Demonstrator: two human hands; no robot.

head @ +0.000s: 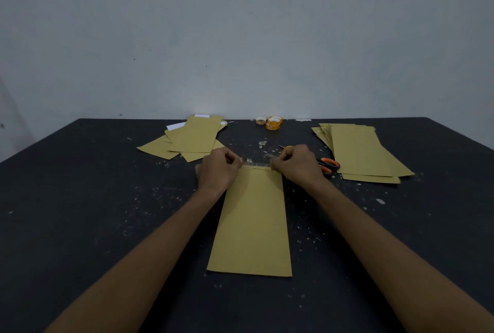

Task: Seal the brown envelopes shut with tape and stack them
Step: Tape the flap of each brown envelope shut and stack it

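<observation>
The brown envelope (251, 225) lies flat in the middle of the table (80, 199), and a clear strip of tape (257, 163) is stretched just over its far short edge, apparently to close that end in 1 pass. The left hand (217, 169) and right hand (296, 165) each pinch 1 end of the strip, both grips curled tight, which keeps it taut and level. The scissors (327, 165) lie just beside the right hand and the tape rolls (272, 122) by the wall, with the loose left pile (192, 137) likely waiting and the neater right pile (361, 151) likely done.
</observation>
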